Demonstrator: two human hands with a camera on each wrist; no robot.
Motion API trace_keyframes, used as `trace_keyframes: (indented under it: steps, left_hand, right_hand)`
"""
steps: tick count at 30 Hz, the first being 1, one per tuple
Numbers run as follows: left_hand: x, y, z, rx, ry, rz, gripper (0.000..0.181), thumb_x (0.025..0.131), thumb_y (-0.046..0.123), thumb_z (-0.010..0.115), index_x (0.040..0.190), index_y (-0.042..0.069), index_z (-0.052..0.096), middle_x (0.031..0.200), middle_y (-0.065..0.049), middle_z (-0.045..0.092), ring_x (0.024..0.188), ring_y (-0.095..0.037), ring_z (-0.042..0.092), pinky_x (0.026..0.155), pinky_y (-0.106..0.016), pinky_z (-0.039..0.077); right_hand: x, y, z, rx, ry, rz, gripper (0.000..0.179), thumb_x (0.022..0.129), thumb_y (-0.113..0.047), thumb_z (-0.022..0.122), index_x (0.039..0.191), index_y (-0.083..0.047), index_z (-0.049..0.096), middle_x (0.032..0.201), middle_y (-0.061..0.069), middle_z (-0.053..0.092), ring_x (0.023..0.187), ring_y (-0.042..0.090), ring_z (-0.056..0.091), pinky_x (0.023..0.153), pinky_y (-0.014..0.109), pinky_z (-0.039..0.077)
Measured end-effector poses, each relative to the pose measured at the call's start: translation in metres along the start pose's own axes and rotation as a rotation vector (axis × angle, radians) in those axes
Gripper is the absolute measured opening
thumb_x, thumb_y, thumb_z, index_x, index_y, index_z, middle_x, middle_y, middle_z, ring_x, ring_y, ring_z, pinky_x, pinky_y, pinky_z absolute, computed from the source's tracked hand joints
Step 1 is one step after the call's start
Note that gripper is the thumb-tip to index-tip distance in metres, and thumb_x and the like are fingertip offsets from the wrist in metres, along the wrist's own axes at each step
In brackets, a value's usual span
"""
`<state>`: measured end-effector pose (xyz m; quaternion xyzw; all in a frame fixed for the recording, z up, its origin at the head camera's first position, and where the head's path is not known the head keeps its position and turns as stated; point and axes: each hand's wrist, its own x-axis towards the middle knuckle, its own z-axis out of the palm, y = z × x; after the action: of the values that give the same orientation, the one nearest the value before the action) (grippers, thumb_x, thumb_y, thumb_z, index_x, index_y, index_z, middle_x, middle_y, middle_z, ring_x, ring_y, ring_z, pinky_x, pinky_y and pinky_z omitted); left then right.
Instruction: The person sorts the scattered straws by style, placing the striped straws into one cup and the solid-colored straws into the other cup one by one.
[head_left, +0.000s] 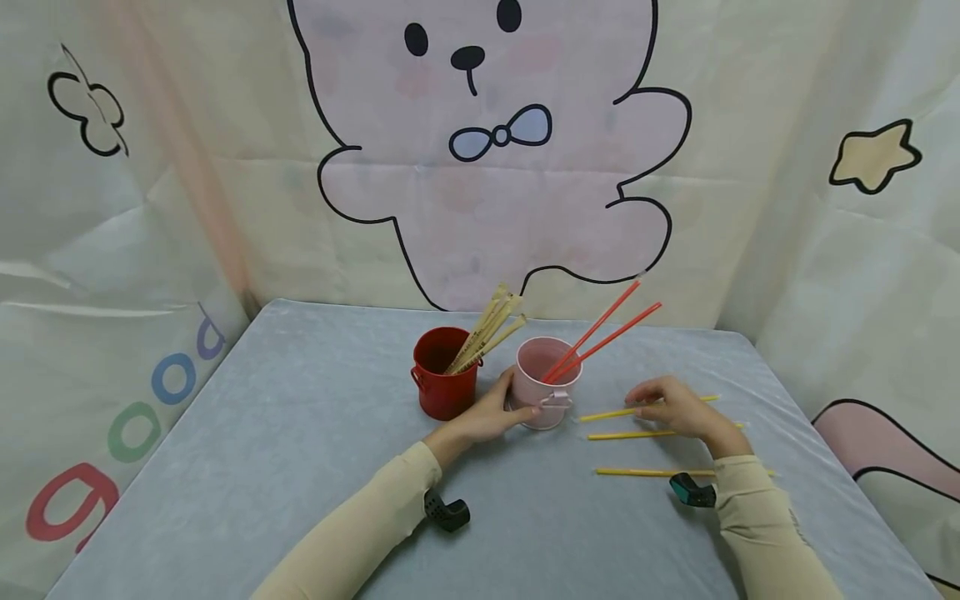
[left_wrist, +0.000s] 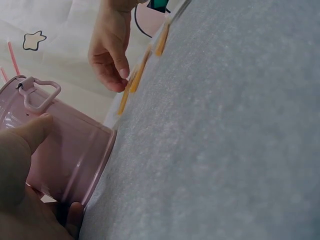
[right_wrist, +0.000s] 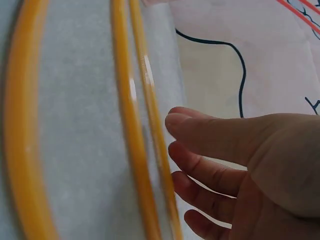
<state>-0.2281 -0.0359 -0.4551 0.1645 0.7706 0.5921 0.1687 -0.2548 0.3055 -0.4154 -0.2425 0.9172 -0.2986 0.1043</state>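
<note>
My left hand [head_left: 487, 414] grips a small pink bucket [head_left: 536, 396] by its side, the thumb across the front near the wire handle [left_wrist: 41, 107]. Two red straws [head_left: 615, 337] lean out of the bucket to the right. On the right, my right hand [head_left: 678, 408] hovers over the farthest of three yellow straws [head_left: 603, 414] lying on the cloth. In the right wrist view its thumb and bent fingers stand apart, fingertips right beside that straw with nothing between them. The middle straw [head_left: 622, 436] and the nearest straw [head_left: 630, 472] lie roughly parallel to it.
A red bucket [head_left: 446, 396] stands left of the pink one, holding several pale yellow printed sticks [head_left: 487, 329]. Pale blue cloth [head_left: 300, 433] covers the table. A printed curtain [head_left: 247, 183] hangs behind and at both sides.
</note>
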Motion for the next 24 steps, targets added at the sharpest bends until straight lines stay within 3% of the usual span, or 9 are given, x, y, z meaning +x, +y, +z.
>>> trace_keyframes:
  steps: [8,24]
  left_hand:
    - [0.0,-0.001,-0.001,-0.008,0.001,0.004,0.085,0.097,0.031,0.068,0.162,0.017,0.016,0.168,-0.007,0.023,0.156,-0.024,0.02,0.128,-0.052,0.018]
    - [-0.003,0.003,0.0,-0.002,0.001,0.004,0.085,0.096,0.03,0.069,0.162,0.017,0.015,0.168,-0.006,0.023,0.156,-0.024,0.021,0.127,-0.052,0.019]
  right_hand:
    - [0.004,0.008,0.007,-0.042,0.0,0.011,0.013,0.084,0.008,0.071,0.096,0.004,0.073,0.091,0.013,0.073,0.085,0.013,0.064,0.071,0.023,0.052]
    - [0.004,0.007,0.012,-0.059,0.003,0.03,0.009,0.086,0.009,0.067,0.086,0.0,0.067,0.079,0.005,0.065,0.072,0.006,0.054,0.063,0.022,0.047]
